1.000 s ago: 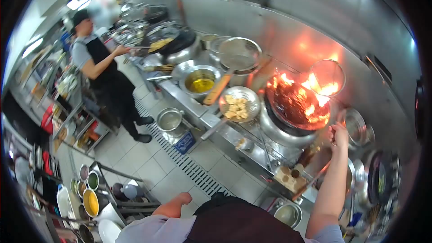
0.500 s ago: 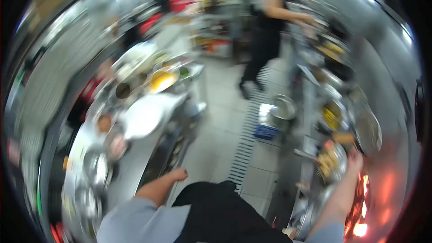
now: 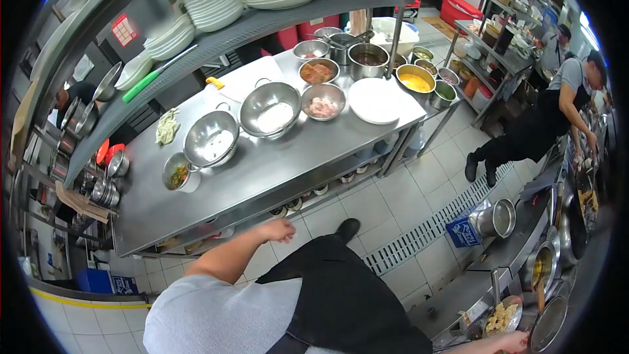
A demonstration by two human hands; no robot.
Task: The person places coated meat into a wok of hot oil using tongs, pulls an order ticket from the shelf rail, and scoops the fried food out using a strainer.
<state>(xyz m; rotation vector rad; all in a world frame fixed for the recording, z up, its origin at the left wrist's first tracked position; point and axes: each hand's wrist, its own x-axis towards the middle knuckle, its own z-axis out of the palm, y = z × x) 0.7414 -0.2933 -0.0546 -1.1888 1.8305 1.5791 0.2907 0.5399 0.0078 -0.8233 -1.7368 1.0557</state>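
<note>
My left hand (image 3: 278,230) hangs in front of my black apron, fingers loosely curled inward with nothing visible in them. It is apart from the steel table (image 3: 216,213). At the lower right my right hand (image 3: 514,341) reaches over the cooking line, its fingers closed at the near edge of a round, dark-meshed strainer or pan (image 3: 549,324). What exactly the fingers grip is hidden. Just behind that hand is a bowl holding pale yellow chunks of food (image 3: 502,318). A wooden handle (image 3: 540,295) stands beside the chunks, and a pot with yellow contents (image 3: 539,269) is farther back.
On the table stand two steel colanders (image 3: 270,110), a bowl of pink raw meat (image 3: 324,103), stacked white plates (image 3: 375,100) and a pot of yellow liquid (image 3: 416,80). A co-worker (image 3: 557,108) works farther along the line. A steel pot (image 3: 499,218) is beside the floor drain (image 3: 432,219).
My view has swung left toward the table, so the cooking line sits lower right. My right hand stays beside the round strainer or pan. The co-worker remains at the line.
</note>
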